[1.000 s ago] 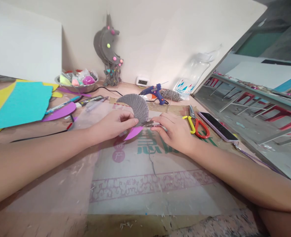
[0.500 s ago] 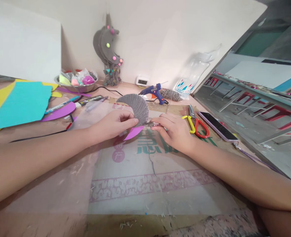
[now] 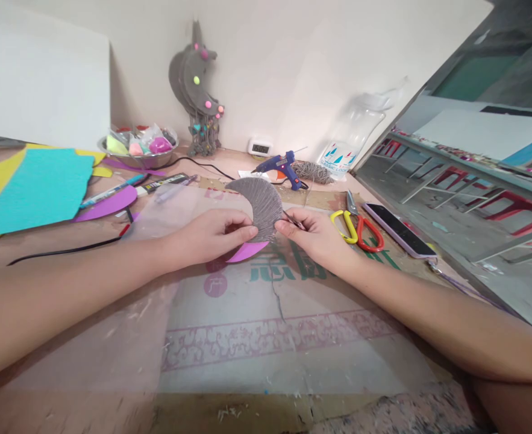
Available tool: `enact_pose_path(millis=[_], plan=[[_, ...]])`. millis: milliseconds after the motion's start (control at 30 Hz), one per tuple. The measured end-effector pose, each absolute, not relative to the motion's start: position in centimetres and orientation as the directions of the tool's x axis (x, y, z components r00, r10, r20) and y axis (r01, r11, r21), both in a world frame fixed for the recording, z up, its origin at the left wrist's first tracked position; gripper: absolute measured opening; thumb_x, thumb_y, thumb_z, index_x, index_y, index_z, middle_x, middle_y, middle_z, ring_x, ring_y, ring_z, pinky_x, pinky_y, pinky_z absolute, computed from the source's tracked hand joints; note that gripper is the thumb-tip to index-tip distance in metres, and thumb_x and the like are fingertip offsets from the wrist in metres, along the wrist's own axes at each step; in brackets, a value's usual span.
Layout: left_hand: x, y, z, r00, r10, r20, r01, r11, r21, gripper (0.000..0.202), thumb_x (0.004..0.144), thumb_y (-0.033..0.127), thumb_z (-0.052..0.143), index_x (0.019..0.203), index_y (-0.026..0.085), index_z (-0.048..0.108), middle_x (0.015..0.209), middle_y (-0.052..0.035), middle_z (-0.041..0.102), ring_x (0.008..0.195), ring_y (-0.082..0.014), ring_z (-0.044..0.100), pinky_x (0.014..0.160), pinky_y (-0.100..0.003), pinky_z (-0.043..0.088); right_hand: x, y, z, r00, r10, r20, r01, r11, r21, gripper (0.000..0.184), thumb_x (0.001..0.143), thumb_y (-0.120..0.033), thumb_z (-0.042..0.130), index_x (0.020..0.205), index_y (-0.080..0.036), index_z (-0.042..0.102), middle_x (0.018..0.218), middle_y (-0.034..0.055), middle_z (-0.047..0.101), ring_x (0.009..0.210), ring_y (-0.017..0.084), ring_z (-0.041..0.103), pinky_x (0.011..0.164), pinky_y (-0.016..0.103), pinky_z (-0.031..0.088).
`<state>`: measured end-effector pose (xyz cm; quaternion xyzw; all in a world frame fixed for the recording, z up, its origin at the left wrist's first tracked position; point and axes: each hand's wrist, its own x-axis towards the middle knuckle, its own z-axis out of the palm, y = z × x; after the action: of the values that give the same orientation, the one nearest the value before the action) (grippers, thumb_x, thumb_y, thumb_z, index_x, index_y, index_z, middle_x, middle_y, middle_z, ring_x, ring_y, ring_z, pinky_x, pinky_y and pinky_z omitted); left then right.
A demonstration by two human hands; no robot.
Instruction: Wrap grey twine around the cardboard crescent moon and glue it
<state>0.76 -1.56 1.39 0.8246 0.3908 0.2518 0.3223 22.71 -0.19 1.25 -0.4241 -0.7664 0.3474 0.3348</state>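
Note:
A crescent moon (image 3: 266, 205), wound closely with grey yarn, is held upright above the covered table. Its lower tip is bare purple card (image 3: 247, 251). My left hand (image 3: 218, 235) grips the inner edge near the bottom between thumb and fingers. On the other side, my right hand (image 3: 308, 232) pinches the crescent's outer edge with its thumb. Tucked in the right fingers is a thin metal tool (image 3: 295, 220), possibly tweezers, mostly hidden.
Scissors (image 3: 356, 223) and a phone (image 3: 399, 230) lie to the right. Behind are a blue glue gun (image 3: 281, 169), a yarn bundle (image 3: 313, 172), a clock (image 3: 260, 147) and a plastic jar (image 3: 349, 138). Coloured sheets (image 3: 35, 193) and a bowl (image 3: 139, 160) are left.
The crescent has shifted right and slightly down. My right hand has gone from pointing the metal tool at the lower tip to pinching the outer edge, the tool drawn back.

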Motion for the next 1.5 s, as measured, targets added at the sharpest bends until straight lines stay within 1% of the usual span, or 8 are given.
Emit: enact_pose_path(millis=[133, 300, 433, 700, 867, 1100, 1367, 1500], plan=[[0.7, -1.4, 1.1, 0.56, 0.807, 0.188, 0.497, -0.509, 0.703, 0.036, 0.09, 0.042, 0.042, 0.064, 0.017, 0.047, 0.058, 0.0045, 0.042, 0.055, -0.0094, 0.041, 0.053, -0.024, 0.031, 22.6, -0.5, 1.4, -0.395, 0.878, 0.27, 0.341, 0.413, -0.844, 0.029, 0.08, -0.043, 0.062, 0.071, -0.016, 0.057, 0.06, -0.0042, 0.045, 0.056, 0.008, 0.037, 0.054, 0.022, 0.033], [0.7, -1.5, 1.1, 0.56, 0.806, 0.19, 0.493, -0.509, 0.705, 0.024, 0.086, 0.033, 0.048, 0.068, 0.018, 0.05, 0.063, 0.0045, 0.045, 0.058, -0.0091, 0.043, 0.054, -0.023, 0.031, 22.6, -0.3, 1.4, -0.377, 0.888, 0.264, 0.292, 0.385, -0.876, 0.026, 0.08, -0.041, 0.063, 0.075, -0.016, 0.06, 0.065, -0.0029, 0.049, 0.059, 0.009, 0.041, 0.058, 0.023, 0.034], [0.8, -1.9, 1.6, 0.583, 0.78, 0.226, 0.465, -0.549, 0.694, 0.02, 0.086, 0.028, 0.048, 0.069, 0.017, 0.049, 0.066, 0.0049, 0.045, 0.063, -0.0091, 0.044, 0.06, -0.023, 0.033, 22.8, 0.0, 1.2, -0.414, 0.877, 0.244, 0.243, 0.365, -0.899, 0.031, 0.08, -0.044, 0.063, 0.067, -0.017, 0.053, 0.059, -0.0045, 0.038, 0.053, 0.008, 0.031, 0.05, 0.023, 0.026], [0.8, -2.0, 1.7, 0.578, 0.783, 0.23, 0.468, -0.549, 0.693, 0.017, 0.086, 0.028, 0.048, 0.075, 0.017, 0.056, 0.075, 0.0027, 0.054, 0.073, -0.0114, 0.049, 0.068, -0.024, 0.036, 23.5, 0.7, 0.3, -0.463, 0.871, 0.167, 0.127, 0.252, -0.959, 0.033, 0.081, -0.045, 0.063, 0.068, -0.019, 0.047, 0.058, -0.0071, 0.023, 0.049, 0.007, 0.016, 0.046, 0.025, 0.011], [0.8, -2.2, 2.0, 0.59, 0.769, 0.248, 0.46, -0.572, 0.679, 0.018, 0.086, 0.028, 0.046, 0.074, 0.018, 0.054, 0.072, 0.0029, 0.053, 0.07, -0.0112, 0.048, 0.065, -0.023, 0.036, 23.5, 0.9, 0.1, -0.456, 0.871, 0.186, 0.131, 0.272, -0.953, 0.031, 0.082, -0.044, 0.062, 0.07, -0.018, 0.049, 0.058, -0.007, 0.024, 0.05, 0.007, 0.017, 0.047, 0.025, 0.011], [0.7, -1.8, 1.8, 0.575, 0.779, 0.251, 0.461, -0.562, 0.686, 0.02, 0.086, 0.027, 0.043, 0.072, 0.017, 0.054, 0.069, 0.0026, 0.051, 0.067, -0.0114, 0.047, 0.063, -0.024, 0.036, 23.0, 0.4, 0.9, -0.467, 0.858, 0.214, 0.142, 0.312, -0.94, 0.034, 0.08, -0.046, 0.064, 0.064, -0.019, 0.048, 0.055, -0.0065, 0.027, 0.05, 0.008, 0.024, 0.048, 0.024, 0.021], [0.6, -1.9, 1.9, 0.57, 0.789, 0.229, 0.453, -0.534, 0.714, 0.032, 0.091, 0.033, 0.039, 0.063, 0.017, 0.044, 0.06, 0.0037, 0.041, 0.059, -0.01, 0.04, 0.057, -0.024, 0.032, 23.4, 0.7, 0.3, -0.426, 0.884, 0.195, 0.163, 0.287, -0.944, 0.034, 0.081, -0.047, 0.062, 0.068, -0.019, 0.048, 0.057, -0.0071, 0.025, 0.049, 0.007, 0.019, 0.047, 0.024, 0.015], [0.7, -1.9, 1.9, 0.544, 0.805, 0.237, 0.479, -0.53, 0.7, 0.027, 0.089, 0.033, 0.043, 0.07, 0.017, 0.054, 0.063, 0.0035, 0.047, 0.06, -0.0102, 0.043, 0.056, -0.023, 0.033, 23.2, 0.5, 0.6, -0.418, 0.879, 0.228, 0.174, 0.324, -0.93, 0.033, 0.08, -0.047, 0.063, 0.068, -0.019, 0.05, 0.056, -0.0069, 0.026, 0.05, 0.007, 0.024, 0.048, 0.024, 0.02]])
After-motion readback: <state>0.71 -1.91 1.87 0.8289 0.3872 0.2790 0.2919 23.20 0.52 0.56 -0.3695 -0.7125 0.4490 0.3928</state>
